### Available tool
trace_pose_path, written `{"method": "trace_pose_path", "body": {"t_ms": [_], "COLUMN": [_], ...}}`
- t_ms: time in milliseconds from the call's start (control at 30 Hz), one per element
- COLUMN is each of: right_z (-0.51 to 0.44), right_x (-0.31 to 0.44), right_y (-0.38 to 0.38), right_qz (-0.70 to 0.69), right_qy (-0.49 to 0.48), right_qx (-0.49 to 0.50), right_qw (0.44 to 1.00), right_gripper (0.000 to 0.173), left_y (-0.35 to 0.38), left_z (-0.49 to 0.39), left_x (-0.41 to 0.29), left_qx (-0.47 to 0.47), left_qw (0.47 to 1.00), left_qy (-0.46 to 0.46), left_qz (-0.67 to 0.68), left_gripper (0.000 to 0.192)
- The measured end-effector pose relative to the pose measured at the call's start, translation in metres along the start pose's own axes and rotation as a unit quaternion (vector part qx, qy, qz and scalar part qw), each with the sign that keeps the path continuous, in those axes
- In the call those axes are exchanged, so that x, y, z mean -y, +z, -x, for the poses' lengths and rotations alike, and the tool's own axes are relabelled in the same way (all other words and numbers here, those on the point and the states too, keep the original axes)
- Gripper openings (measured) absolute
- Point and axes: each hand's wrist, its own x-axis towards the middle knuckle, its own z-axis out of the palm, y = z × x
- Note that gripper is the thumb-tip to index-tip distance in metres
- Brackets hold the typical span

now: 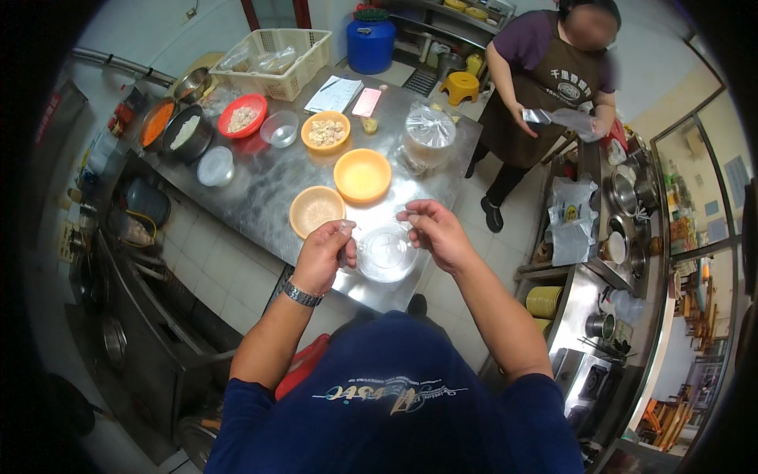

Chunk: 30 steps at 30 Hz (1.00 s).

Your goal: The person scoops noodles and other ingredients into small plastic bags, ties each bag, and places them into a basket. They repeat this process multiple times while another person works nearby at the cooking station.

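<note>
My left hand (324,256), with a metal-banded wristwatch (302,294) below it, has thumb and forefinger pinched together. Opposite it, my right hand (437,235) has its fingers curled, thumb near the forefinger. Between the two hands is a clear round plastic container or lid (388,253), over the near end of the steel table (260,201). Whether my fingers grip its rim or some thin clear film cannot be told. Just beyond my hands stand two orange plastic bowls, one pale inside (318,211) and the other yellowish inside (362,176).
A bowl of pale chunks (325,133), a red basin (243,115), clear tubs (279,129) and a bag-wrapped container stack (430,133) stand farther back. A notepad (333,95) and a pink phone-shaped item (366,102) lie behind. An aproned co-worker (542,89) holds plastic packaging (568,121) at right.
</note>
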Motion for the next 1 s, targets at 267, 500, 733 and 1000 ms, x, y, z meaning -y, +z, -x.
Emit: {"method": "trace_pose_path", "body": {"t_ms": [267,500,733,1000], "right_z": [0.008,0.046,0.175,0.262], "right_x": [-0.009,-0.095,-0.228,-0.292], "right_y": [-0.011,-0.073,-0.155,-0.305], "right_qz": [-0.025,0.220,0.325,0.277], "right_qy": [-0.027,-0.140,0.077,0.120], "right_qx": [-0.020,-0.252,-0.279,-0.226], "right_qw": [0.999,0.932,0.900,0.926], "right_gripper": [0.030,0.036,0.033,0.034], "left_y": [-0.030,-0.046,0.079,0.267], "left_z": [-0.002,0.015,0.030,-0.021], "left_x": [-0.001,-0.006,0.030,0.156], "left_qx": [-0.045,-0.237,0.040,0.249], "left_qw": [0.998,0.910,0.943,0.924], "left_qy": [0.004,0.156,0.233,-0.065], "left_qz": [-0.032,-0.302,-0.235,-0.284], "left_gripper": [0.019,0.038,0.024,0.021]}}
